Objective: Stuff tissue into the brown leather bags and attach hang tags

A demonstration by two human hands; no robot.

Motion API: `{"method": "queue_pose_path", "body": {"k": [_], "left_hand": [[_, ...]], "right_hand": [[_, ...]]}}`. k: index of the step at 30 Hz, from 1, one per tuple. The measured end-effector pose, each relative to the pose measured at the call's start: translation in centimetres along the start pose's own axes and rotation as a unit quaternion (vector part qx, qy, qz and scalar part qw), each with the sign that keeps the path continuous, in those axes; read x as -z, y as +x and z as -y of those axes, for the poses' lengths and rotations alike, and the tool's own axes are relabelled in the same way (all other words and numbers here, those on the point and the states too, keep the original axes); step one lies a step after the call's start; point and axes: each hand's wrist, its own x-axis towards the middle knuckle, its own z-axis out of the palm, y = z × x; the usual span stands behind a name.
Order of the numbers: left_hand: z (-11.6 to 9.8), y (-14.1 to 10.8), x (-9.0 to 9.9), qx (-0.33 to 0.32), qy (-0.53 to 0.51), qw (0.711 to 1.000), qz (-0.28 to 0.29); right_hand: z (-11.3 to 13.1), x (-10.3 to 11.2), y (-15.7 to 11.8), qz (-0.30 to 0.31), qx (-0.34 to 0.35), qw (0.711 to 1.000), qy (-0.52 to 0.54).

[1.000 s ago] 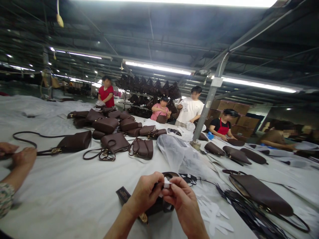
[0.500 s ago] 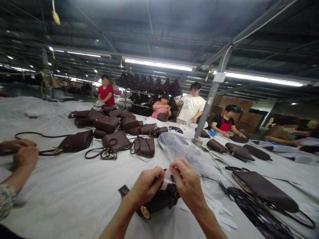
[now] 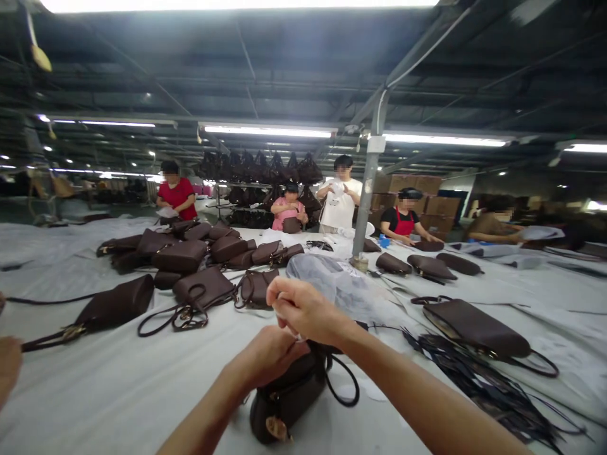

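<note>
A small dark brown handbag stands on the white-covered table in front of me, with a gold-coloured charm at its lower front and a looped strap to its right. Over the top of the bag, my left hand is closed, thumb pressed to the fingers. My right hand crosses just above it, its fingers curled in a pinch. A thin white piece shows slightly between them; most of it is hidden by the fingers. The bag's opening is covered by my hands.
Brown handbags are heaped beyond my hands, left of a clear plastic bag. Black straps and another handbag lie at right. A metal post rises from the table. A co-worker's hand shows at left; several people work opposite.
My right hand has moved left across my left hand, covering most of the white piece. The handbag now sits more upright with its strap showing. The view has turned; the co-worker's hands shifted toward the left edge.
</note>
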Motion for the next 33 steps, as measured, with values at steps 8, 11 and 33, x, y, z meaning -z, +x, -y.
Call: {"method": "queue_pose_path", "body": {"k": [8, 11, 33], "left_hand": [[-1.2, 1.2, 1.4, 0.078, -0.144, 0.986, -0.04], [-1.1, 1.1, 1.4, 0.062, -0.147, 0.987, -0.028], [2.8, -0.4, 5.3, 0.079, -0.201, 0.976, -0.036]], "right_hand": [[1.6, 1.0, 2.0, -0.007, 0.019, 1.0, 0.018], [0.8, 1.1, 1.1, -0.02, 0.019, 0.997, 0.071], [-7.3, 5.5, -6.1, 0.062, -0.059, 0.983, -0.164]]}}
